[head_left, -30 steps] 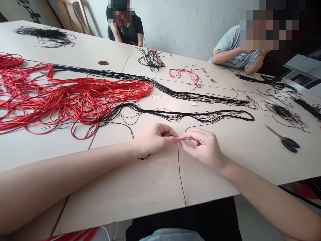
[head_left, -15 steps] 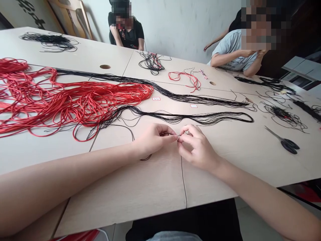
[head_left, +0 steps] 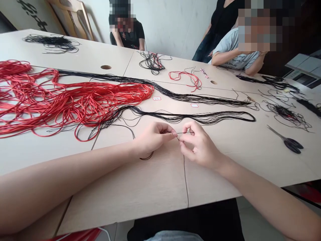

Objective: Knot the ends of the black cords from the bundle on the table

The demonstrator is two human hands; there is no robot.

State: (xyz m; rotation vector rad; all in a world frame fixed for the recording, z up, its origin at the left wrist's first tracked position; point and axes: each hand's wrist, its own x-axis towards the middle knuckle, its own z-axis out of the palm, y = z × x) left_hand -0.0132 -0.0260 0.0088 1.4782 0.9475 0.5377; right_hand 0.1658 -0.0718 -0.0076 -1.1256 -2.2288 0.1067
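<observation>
Close to the table's near side, my left hand [head_left: 157, 137] is closed, thumb and forefinger pinching thin black cord. Just to its right, my right hand [head_left: 197, 142] is also closed on the black cord [head_left: 186, 180], whose tail hangs below it down to the table edge. A short stretch of cord spans the small gap between the two hands. Under my left wrist a loop of dark cord [head_left: 147, 156] shows. Behind both hands lies a long bundle of black cords [head_left: 200, 117]. Whether a knot sits in the pinch is too small to tell.
A big heap of red cord [head_left: 82, 100] covers the left of the table [head_left: 120, 197]. Scissors [head_left: 287, 140] lie at the right, near a tangle of black cord [head_left: 286, 113]. Several people sit or stand across the table, one person [head_left: 129, 33] at the far side.
My hands have drawn slightly apart, with more cord showing between them. At the back right, a person in black has come further into view. The camera has shifted a little.
</observation>
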